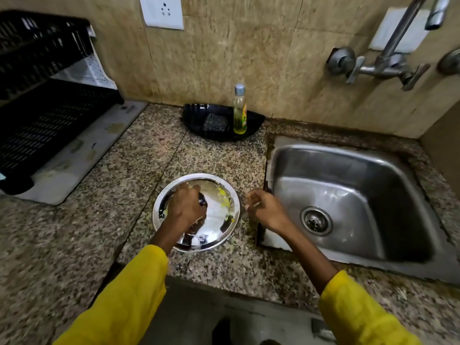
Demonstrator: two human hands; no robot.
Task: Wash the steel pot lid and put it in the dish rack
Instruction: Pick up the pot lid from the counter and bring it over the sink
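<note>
The steel pot lid (219, 215) lies on the speckled granite counter, just left of the sink, smeared with yellow food bits. My left hand (185, 207) is closed over its dark knob at the centre. Beside the lid's right rim hovers my right hand (263, 207), fingers loosely curled with nothing in them, over the counter edge next to the sink. The black dish rack (44, 120) stands at the far left on a pale mat.
A steel sink (348, 195) with a drain sits at the right, the wall tap (388, 63) above it. At the back, a black tray (196, 115) holds a scrubber (215, 122) and a bottle of yellow dish liquid (240, 113). A socket is on the wall.
</note>
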